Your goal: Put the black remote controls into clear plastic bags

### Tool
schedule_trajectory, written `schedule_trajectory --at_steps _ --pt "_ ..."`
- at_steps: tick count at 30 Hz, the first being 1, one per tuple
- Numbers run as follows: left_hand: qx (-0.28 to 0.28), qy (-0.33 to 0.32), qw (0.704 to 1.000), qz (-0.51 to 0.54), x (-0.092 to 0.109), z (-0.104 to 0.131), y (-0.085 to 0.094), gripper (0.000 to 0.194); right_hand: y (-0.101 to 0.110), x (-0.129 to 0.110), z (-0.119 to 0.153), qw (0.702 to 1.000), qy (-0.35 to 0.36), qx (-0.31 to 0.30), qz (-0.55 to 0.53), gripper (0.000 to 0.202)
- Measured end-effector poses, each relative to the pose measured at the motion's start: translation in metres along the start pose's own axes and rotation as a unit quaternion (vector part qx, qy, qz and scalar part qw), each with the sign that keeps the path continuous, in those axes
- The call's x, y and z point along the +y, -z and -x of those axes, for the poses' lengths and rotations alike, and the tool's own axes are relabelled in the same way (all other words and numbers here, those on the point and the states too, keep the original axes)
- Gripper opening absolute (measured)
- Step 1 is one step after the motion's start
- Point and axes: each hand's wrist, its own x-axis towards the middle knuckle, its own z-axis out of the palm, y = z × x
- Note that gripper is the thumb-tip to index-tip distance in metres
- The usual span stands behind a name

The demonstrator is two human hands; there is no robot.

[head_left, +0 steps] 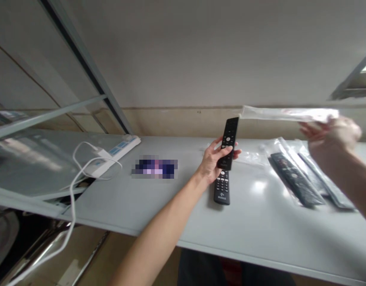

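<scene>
My left hand (214, 159) grips a black remote control (229, 135), held upright above the table with its buttons facing me. Partly hidden beneath it, a second black remote (221, 190) lies on the table. My right hand (334, 133), smeared by motion, is raised at the right with a clear plastic bag (287, 114) stretched out from its fingers to the left. The bag's far end reaches the top of the held remote; whether they touch I cannot tell. Below my right hand lie remotes in clear bags (296, 174).
A white power strip (114, 157) with a white charger and cable (72, 194) sits at the table's left end, beside a metal frame (90, 71). A blurred-out dark object (154, 167) lies left of centre. Crumpled clear plastic (251, 158) rests near the wall.
</scene>
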Motion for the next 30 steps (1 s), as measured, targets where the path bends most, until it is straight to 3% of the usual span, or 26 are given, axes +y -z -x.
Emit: schedule_trajectory --at_steps 2,5,8,12,16,19,22,25,27,30 --pt "-0.036 0.011 0.999 -0.04 0.001 0.004 -0.003 0.07 -0.011 0.002 0.044 0.981 -0.137 0.108 -0.083 0.026" --pt "-0.105 0.057 0.99 -0.074 0.001 0.008 -0.006 0.067 -0.031 -0.014 0.088 0.953 -0.251 0.109 -0.134 0.029" --pt "-0.14 0.08 0.984 -0.078 -0.001 0.008 -0.009 0.052 -0.047 -0.037 0.102 0.952 -0.249 0.117 -0.134 0.031" --pt "-0.094 0.062 0.989 -0.094 -0.007 0.007 -0.01 0.046 -0.059 -0.051 0.109 0.957 -0.242 0.047 -0.151 0.037" --pt "-0.059 0.039 0.987 -0.147 -0.013 0.007 -0.008 0.071 -0.061 -0.051 0.116 0.959 -0.237 0.025 -0.152 0.045" --pt "-0.053 0.014 0.967 -0.247 -0.016 0.007 -0.005 0.092 -0.06 -0.05 0.116 0.958 -0.23 0.023 -0.167 0.048" --pt "-0.067 -0.036 0.92 -0.384 -0.018 0.006 -0.005 0.089 -0.058 -0.051 0.112 0.955 -0.231 0.024 -0.187 0.048" --pt "-0.069 -0.111 0.828 -0.545 -0.018 0.006 -0.007 0.063 -0.056 -0.054 0.108 0.954 -0.227 0.017 -0.193 0.044" --pt "-0.07 -0.127 0.76 -0.633 -0.018 0.006 -0.008 0.044 -0.054 -0.056 0.106 0.959 -0.209 0.002 -0.19 0.039" --pt "-0.079 -0.117 0.705 -0.695 -0.018 0.007 -0.008 0.037 -0.053 -0.06 0.103 0.964 -0.186 -0.009 -0.189 0.034"
